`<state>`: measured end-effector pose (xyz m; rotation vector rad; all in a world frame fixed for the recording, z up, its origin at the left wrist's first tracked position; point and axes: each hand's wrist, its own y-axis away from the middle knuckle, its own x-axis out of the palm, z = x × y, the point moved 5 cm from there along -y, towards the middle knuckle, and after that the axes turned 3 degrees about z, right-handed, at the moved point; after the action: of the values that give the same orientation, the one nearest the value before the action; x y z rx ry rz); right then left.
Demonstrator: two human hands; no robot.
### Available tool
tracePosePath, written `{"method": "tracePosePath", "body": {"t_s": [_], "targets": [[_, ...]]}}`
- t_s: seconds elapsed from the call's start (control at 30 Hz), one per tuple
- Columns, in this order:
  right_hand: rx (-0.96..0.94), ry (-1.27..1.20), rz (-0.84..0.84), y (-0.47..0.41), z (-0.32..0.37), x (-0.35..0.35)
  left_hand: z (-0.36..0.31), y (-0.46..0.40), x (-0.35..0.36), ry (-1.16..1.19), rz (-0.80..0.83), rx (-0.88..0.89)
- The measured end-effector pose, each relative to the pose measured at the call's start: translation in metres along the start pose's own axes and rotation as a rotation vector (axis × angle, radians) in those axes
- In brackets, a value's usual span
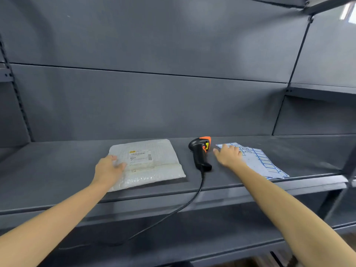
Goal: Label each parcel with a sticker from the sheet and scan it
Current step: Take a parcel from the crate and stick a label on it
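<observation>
From your head camera you face a dark grey metal shelving unit: flat back panels (154, 45) joined by a thin horizontal seam, a perforated upright (18, 97) at the left, and a matte shelf (57, 166) that carries everything in front of you. A lower shelf (192, 234) shows beneath its front lip, and a neighbouring bay with its own shelves stands at the right. The parcel (154, 166) lies flat on the left-centre of the shelf; it is a white, soft bubble mailer with a dimpled skin and a folded, sealed flap along its near edge, and it carries a printed white label (140, 155) with barcodes and small text too fine to read. Your left hand (108, 168) rests on the parcel's left edge, the fingers lightly bent over the edge, thumb lying on top. Just right of the parcel lies the scanner (200, 153), a black pistol-shaped plastic body with an orange head and a small yellow tag, its black cable (185, 205) trailing over the shelf edge towards you. Right of the scanner lie the sticker sheets (264, 162), pale paper with rows of blue-bordered rectangles, overlapping each other. Your right hand (229, 155) lies flat on their far left corner, fingers straight and spread, gripping nothing.
</observation>
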<state>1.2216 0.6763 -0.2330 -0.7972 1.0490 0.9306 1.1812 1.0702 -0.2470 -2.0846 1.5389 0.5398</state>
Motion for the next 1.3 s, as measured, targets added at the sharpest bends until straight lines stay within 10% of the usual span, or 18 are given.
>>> {"method": "tracePosePath", "body": {"t_s": [0.57, 0.83, 1.13, 1.3], "targets": [[0.488, -0.413, 0.093, -0.029, -0.125, -0.036, -0.005, -0.005, -0.017, 0.108, -0.109, 0.003], [-0.022, -1.042, -0.161, 0.013, -0.034, -0.086, -0.047, 0.015, -0.018, 0.344, -0.182, 0.222], [-0.34, -1.351, 0.326, 0.105, 0.104, -0.053, -0.083, 0.029, 0.018, 0.845, 0.283, 0.055], [-0.441, -1.213, 0.407, 0.124, 0.133, -0.036, -0.08, 0.026, 0.005, 0.919, 0.281, 0.082]]}}
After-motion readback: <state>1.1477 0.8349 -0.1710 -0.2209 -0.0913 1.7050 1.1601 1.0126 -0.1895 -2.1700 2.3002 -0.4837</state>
